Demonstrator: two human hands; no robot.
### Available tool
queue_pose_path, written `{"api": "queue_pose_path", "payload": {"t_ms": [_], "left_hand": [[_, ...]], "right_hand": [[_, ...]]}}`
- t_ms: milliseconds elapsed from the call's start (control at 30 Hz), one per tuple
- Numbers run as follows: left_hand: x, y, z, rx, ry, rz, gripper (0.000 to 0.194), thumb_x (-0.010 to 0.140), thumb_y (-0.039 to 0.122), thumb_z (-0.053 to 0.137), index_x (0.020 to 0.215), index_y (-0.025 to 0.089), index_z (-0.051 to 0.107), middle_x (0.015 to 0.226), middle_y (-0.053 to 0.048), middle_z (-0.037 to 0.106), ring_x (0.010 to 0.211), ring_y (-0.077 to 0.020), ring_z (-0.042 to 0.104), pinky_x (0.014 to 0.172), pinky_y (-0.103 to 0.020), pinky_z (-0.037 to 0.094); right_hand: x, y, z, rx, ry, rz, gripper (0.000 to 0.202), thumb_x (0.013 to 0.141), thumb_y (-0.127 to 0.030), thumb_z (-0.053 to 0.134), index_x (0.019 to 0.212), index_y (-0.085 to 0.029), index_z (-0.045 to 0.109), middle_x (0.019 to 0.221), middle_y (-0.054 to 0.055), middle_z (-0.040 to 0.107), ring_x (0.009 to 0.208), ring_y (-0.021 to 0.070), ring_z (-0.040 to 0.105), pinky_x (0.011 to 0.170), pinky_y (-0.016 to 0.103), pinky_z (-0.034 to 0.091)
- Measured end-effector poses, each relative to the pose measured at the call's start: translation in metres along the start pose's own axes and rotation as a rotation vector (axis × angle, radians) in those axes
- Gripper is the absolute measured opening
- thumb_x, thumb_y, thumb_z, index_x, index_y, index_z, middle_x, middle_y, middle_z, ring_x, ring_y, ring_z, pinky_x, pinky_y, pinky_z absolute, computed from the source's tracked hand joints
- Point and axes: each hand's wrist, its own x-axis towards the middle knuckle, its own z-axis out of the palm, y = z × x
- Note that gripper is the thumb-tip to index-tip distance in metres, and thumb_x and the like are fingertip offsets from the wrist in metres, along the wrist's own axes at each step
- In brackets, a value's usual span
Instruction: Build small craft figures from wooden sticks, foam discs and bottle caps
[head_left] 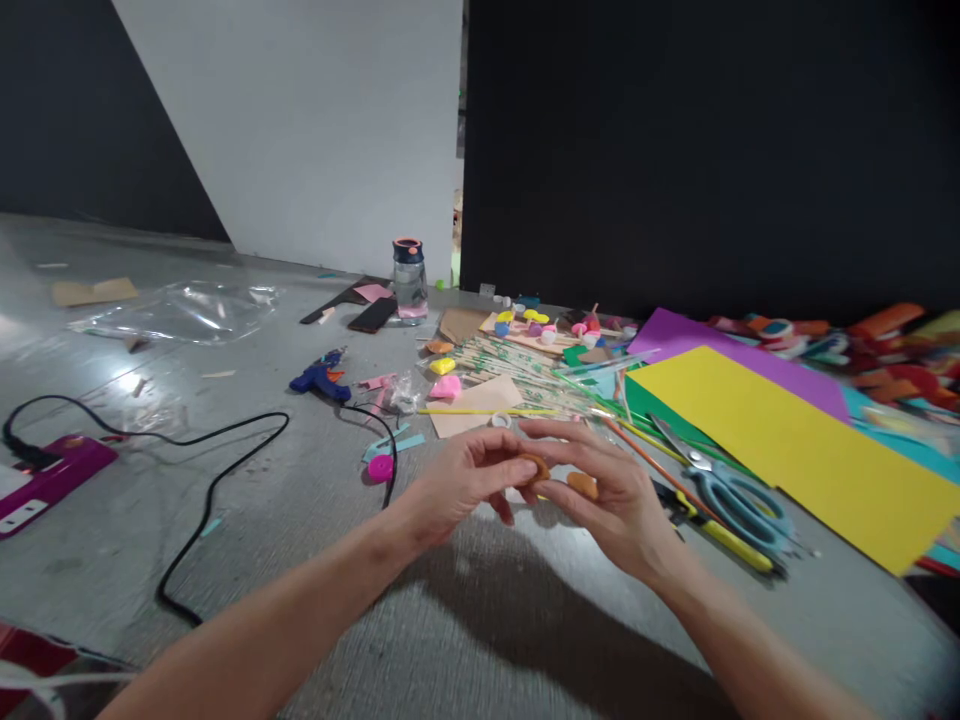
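Close together above the grey tabletop, my two hands meet around a small lump of orange-brown modelling clay (535, 468). The thumb and fingers of my left hand (480, 470) pinch this lump. Fingertips of my right hand (607, 485) touch its other side. A second orange-brown clay piece (583, 486) rests within the curl of my right hand, between thumb and fingers. Something pale and a bit of yellow show under the hands, mostly hidden. To the right of my right hand lie scissors (739, 500) with blue-grey handles and a yellow-and-black cutter (731, 545).
A blue glue gun (322, 378) trails a black cord to a magenta power strip (56, 480). Behind my hands are patterned paper straws (517, 370), a pink clay lump (446, 387) and a water bottle (410, 282). Yellow card (795, 440) covers the right side.
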Motion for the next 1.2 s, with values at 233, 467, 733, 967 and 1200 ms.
{"api": "queue_pose_path", "payload": {"t_ms": [233,467,733,967,1200], "left_hand": [[0.003,-0.002,-0.005,0.012,0.022,-0.036,0.022,0.083,0.035,0.072,0.092,0.016,0.067,0.086,-0.002,0.064,0.072,-0.0126,0.063,0.052,-0.020,0.050],[0.014,-0.011,-0.019,0.302,0.047,-0.122,0.019,0.081,0.034,0.070,0.089,0.016,0.069,0.080,-0.002,0.067,0.071,-0.0131,0.060,0.052,-0.021,0.040],[0.026,-0.042,-0.032,0.381,0.053,-0.043,0.015,0.078,0.029,0.071,0.084,0.016,0.072,0.080,-0.004,0.071,0.075,-0.0154,0.063,0.074,-0.029,0.046],[0.022,-0.037,-0.024,0.406,0.079,-0.044,0.013,0.078,0.027,0.070,0.084,0.016,0.073,0.079,-0.003,0.071,0.073,-0.0147,0.062,0.070,-0.027,0.044],[0.017,-0.028,-0.017,0.346,0.110,0.015,0.009,0.080,0.025,0.070,0.083,0.016,0.072,0.080,-0.003,0.072,0.074,-0.0143,0.063,0.069,-0.026,0.045]], "right_hand": [[0.001,0.000,-0.007,0.085,0.040,0.121,0.040,0.097,-0.032,0.061,0.137,-0.035,0.058,0.136,0.003,0.063,0.119,0.0214,0.061,0.089,0.037,0.056],[-0.002,0.021,-0.035,-0.372,-0.257,0.277,0.024,0.088,-0.027,0.071,0.112,-0.026,0.072,0.122,0.006,0.070,0.120,0.0289,0.060,0.103,0.050,0.046],[0.004,0.020,-0.009,-0.422,-0.459,0.233,0.017,0.082,-0.007,0.070,0.086,-0.023,0.074,0.094,0.003,0.072,0.094,0.0224,0.065,0.083,0.035,0.049],[-0.004,0.034,-0.004,-0.307,-0.404,0.248,0.018,0.091,-0.012,0.063,0.096,-0.027,0.073,0.086,0.000,0.071,0.096,0.0221,0.065,0.084,0.034,0.046],[-0.002,0.024,-0.009,-0.288,-0.385,0.253,0.013,0.094,-0.021,0.064,0.101,-0.029,0.072,0.104,0.002,0.074,0.106,0.0243,0.064,0.109,0.049,0.036]]}}
